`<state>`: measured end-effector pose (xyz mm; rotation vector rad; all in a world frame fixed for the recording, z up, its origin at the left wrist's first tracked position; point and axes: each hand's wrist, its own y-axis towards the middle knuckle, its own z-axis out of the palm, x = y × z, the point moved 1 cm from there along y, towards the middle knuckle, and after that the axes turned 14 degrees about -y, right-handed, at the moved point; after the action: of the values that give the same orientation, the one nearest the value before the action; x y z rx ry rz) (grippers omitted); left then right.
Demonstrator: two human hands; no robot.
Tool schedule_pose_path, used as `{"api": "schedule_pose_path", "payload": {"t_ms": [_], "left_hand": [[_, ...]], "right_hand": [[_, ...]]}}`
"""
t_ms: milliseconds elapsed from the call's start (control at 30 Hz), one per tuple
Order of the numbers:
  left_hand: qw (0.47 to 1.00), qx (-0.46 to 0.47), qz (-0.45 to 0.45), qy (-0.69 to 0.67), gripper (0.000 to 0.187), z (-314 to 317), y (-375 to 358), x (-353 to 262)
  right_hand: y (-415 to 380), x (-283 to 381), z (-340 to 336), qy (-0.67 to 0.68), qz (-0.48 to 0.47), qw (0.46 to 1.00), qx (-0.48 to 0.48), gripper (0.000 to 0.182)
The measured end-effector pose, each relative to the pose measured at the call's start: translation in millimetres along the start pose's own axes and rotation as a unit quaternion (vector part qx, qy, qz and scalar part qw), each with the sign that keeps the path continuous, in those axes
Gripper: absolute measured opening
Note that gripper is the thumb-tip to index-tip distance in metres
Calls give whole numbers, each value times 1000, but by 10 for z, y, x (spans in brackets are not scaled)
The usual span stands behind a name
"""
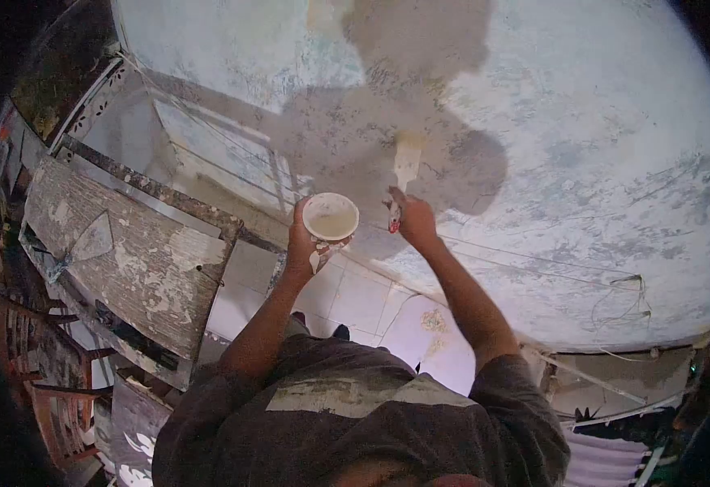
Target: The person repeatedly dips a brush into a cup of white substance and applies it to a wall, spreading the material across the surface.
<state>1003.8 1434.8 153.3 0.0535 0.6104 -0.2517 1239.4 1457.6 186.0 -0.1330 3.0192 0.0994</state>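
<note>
Through my camera I see one patchy whitish wall [582,122], partly shadowed. Picture-left of the wall is one worn, flaking tabletop [144,243]; below the wall lies pale tiled floor [355,300]. Near the wall's lower middle, my left hand [300,239] cups one bowl [331,217], fingers curved round its side. Farther right along the wall, my right hand [412,217] closes round one flat-headed tool [407,160]; I can't tell whether its tip touches.
</note>
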Motion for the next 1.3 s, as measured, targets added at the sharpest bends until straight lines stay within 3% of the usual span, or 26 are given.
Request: {"api": "schedule_pose_path", "payload": {"t_ms": [33, 100, 167, 200, 233, 267, 333, 367, 433, 467, 533, 567, 600, 633, 667, 700, 767, 833, 867, 900, 967, 1000, 1067, 1100, 1167, 1300], "left_hand": [[999, -9, -8, -36, 54, -20, 17, 30], [998, -12, -15, -68, 51, -84, 63, 89], [992, 38, 49, 110, 50, -166, 100, 132], [991, 42, 50, 115, 50, -108, 90, 61], [1000, 25, -15, -13, 50, -48, 70, -5], [987, 6, -81, -141, 50, 1, 51, -46], [998, 39, -28, -46, 51, 17, 5, -71], [996, 69, 26, 43, 52, 24, -15, -89], [999, 46, 6, 19, 51, 4, -25, -105], [1000, 20, -15, -8, 50, -7, -35, -104], [999, 23, -1, 25, 52, 13, -88, -126], [998, 25, 16, 54, 54, 19, -91, -147], [998, 27, 18, 56, 54, -7, -94, -142], [984, 58, 81, 150, 52, -38, -92, -132], [956, 87, 143, 240, 50, -43, -85, -131], [956, 89, 143, 241, 50, 14, -92, -184], [998, 5, -29, -51, 48, 141, -120, -313], [996, -2, -46, -73, 48, 116, -66, -301], [993, -10, -61, -97, 48, 104, -50, -292], [993, -9, -62, -97, 48, 109, -53, -302], [994, 26, -27, -100, 46, 136, -62, -333], [994, 26, -28, -99, 46, 125, -66, -315], [986, 104, 89, 97, 45, 104, -60, -298], [986, 103, 87, 99, 45, 132, -79, -308], [996, 35, 48, 67, 47, 194, -131, -334], [1000, -6, 7, 9, 49, 61, -135, -303]], "right_hand": [[-32, 7, 9, -1, 0, 1000, -4, 42], [-87, 32, -10, 226, -21, 973, -35, 49], [-130, 41, -67, 297, -28, 953, -56, 53], [-160, 32, -73, 404, -20, 914, -20, 50], [-182, 29, -77, 506, -12, 862, 17, 49], [-187, 21, -62, 509, -13, 861, 12, 49], [-193, 13, -26, 799, 78, 589, 93, 44], [-230, -23, -33, 801, 76, 587, 89, 44], [-333, -7, -233, 907, 88, 394, 120, 45], [-336, -31, -184, 908, 86, 392, 117, 45], [-338, -18, -120, 845, 188, 490, 101, 43], [-362, 13, -97, 847, 185, 489, 99, 43], [-419, 154, -293, 790, 179, 585, 43, 41], [-463, 247, -505, 720, 171, 672, -14, 39], [-477, 276, -692, 721, 170, 672, -16, 39], [-484, 288, -883, 683, 164, 711, -40, 44], [-462, 263, -1078, 644, 159, 746, -62, 49], [-365, 177, -1185, 599, 169, 776, -98, 46], [-258, 147, -1106, 663, 103, 725, -157, 34], [-180, 185, -1191, 663, 104, 725, -158, 34], [-17, 299, -1409, 755, 112, 623, -171, 19], [91, 300, -1411, 756, 114, 622, -172, 19], [335, 299, -1356, 812, 132, 542, -171, 15], [453, 342, -1305, 814, 134, 539, -171, 15], [630, 455, -1115, 706, 273, 619, -211, 22], [828, 565, 138, 671, 286, 639, -242, 27]]}}
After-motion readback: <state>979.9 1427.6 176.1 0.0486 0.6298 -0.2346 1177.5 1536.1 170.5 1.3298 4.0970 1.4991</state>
